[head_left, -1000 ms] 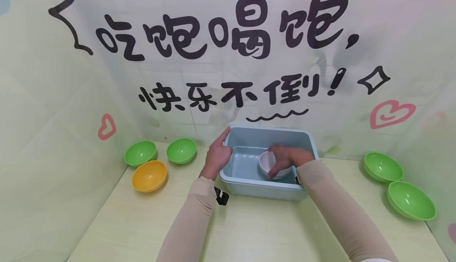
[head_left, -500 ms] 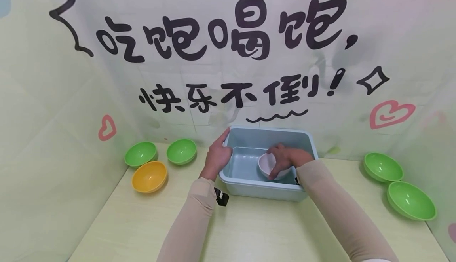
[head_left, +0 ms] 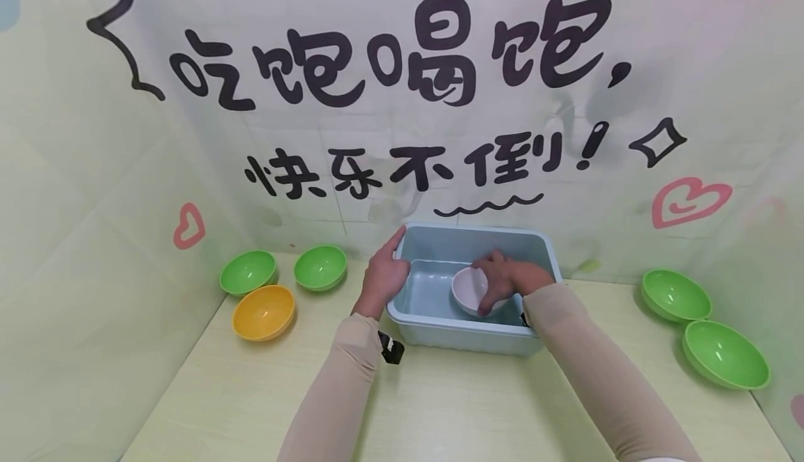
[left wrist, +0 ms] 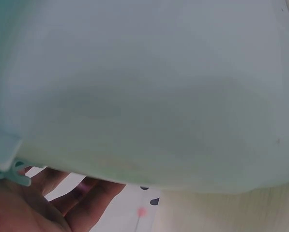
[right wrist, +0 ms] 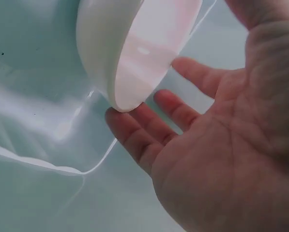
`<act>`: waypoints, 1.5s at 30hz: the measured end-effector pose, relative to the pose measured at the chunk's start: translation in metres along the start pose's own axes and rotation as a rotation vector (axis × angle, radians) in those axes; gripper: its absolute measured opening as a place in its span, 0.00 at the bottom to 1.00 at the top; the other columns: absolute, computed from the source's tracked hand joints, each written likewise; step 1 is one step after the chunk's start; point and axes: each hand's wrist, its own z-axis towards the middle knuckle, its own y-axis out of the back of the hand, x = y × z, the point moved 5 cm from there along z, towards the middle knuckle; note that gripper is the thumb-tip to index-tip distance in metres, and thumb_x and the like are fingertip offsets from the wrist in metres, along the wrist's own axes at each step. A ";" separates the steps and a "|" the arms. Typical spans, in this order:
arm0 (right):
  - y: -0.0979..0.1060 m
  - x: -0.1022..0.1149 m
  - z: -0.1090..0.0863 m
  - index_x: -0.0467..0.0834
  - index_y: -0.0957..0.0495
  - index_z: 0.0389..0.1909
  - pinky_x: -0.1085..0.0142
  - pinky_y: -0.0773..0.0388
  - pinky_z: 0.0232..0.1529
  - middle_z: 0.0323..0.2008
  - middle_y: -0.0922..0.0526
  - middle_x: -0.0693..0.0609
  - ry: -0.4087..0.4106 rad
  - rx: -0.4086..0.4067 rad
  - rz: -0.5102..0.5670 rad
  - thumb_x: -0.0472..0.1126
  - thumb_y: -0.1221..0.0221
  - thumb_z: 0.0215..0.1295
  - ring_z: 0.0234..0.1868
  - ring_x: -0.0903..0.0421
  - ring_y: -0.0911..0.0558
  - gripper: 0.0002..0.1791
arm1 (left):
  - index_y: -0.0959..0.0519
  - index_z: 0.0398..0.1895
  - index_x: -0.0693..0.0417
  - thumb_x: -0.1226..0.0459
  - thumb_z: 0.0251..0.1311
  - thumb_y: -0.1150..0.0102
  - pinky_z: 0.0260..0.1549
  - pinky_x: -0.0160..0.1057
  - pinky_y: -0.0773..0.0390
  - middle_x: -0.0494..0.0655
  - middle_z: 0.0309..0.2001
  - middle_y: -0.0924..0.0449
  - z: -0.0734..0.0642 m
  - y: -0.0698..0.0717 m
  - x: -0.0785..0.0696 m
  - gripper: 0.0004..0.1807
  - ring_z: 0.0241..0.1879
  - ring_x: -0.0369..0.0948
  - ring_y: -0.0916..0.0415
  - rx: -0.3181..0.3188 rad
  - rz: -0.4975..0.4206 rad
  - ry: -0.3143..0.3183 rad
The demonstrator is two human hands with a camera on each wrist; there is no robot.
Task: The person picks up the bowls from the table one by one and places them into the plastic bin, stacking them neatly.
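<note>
In the head view, a light blue plastic basin [head_left: 467,328] stands against the back wall. My left hand [head_left: 384,275] grips its left rim, the thumb over the edge; the left wrist view shows that hand's fingers [left wrist: 93,203] beside the basin's outer wall [left wrist: 149,96]. Inside the basin sits a white bowl [head_left: 470,290], a little right of its middle. My right hand [head_left: 502,277] reaches in at the bowl's right side. Seen from the right wrist, the loosely extended fingers [right wrist: 129,130] touch or nearly touch the bowl's rim [right wrist: 116,96], without closing round it.
Two green bowls [head_left: 320,268] and an orange bowl [head_left: 263,313] stand on the table [head_left: 440,406] to the left. At the right are two more green bowls [head_left: 725,354]. A wall with large black lettering [head_left: 440,50] closes off the back.
The white bowl has slid slightly left inside the basin, and the right thumb and fingers have shifted a little beside it. The left hand and basin stay in place.
</note>
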 end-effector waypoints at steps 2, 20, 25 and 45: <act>0.000 -0.001 0.001 0.43 0.35 0.73 0.42 0.28 0.64 0.70 0.39 0.37 -0.024 -0.012 0.022 0.53 0.22 0.44 0.62 0.41 0.30 0.54 | 0.42 0.79 0.24 0.65 0.59 0.54 0.31 0.40 0.28 0.45 0.77 0.34 0.000 0.000 0.000 0.43 0.48 0.52 0.22 0.001 -0.001 0.003; 0.004 -0.002 0.002 0.44 0.40 0.76 0.40 0.30 0.68 0.69 0.39 0.36 -0.113 -0.028 0.030 0.54 0.25 0.52 0.65 0.40 0.32 0.53 | 0.42 0.79 0.24 0.64 0.60 0.54 0.38 0.43 0.27 0.44 0.78 0.36 0.000 0.000 -0.001 0.42 0.56 0.51 0.24 0.000 -0.019 0.003; 0.006 -0.002 0.003 0.44 0.39 0.76 0.39 0.31 0.69 0.70 0.39 0.36 -0.116 -0.031 0.048 0.55 0.28 0.55 0.65 0.40 0.33 0.50 | 0.42 0.79 0.23 0.64 0.60 0.54 0.36 0.41 0.27 0.44 0.77 0.35 0.000 0.000 -0.001 0.42 0.54 0.51 0.24 -0.002 -0.018 0.004; 0.029 0.000 0.003 0.34 0.32 0.71 0.44 0.34 0.73 0.69 0.29 0.33 0.067 -0.129 0.061 0.51 0.38 0.68 0.70 0.38 0.30 0.36 | 0.42 0.80 0.29 0.69 0.59 0.52 0.47 0.52 0.20 0.48 0.77 0.35 -0.002 -0.001 -0.004 0.44 0.61 0.53 0.25 0.022 0.009 -0.019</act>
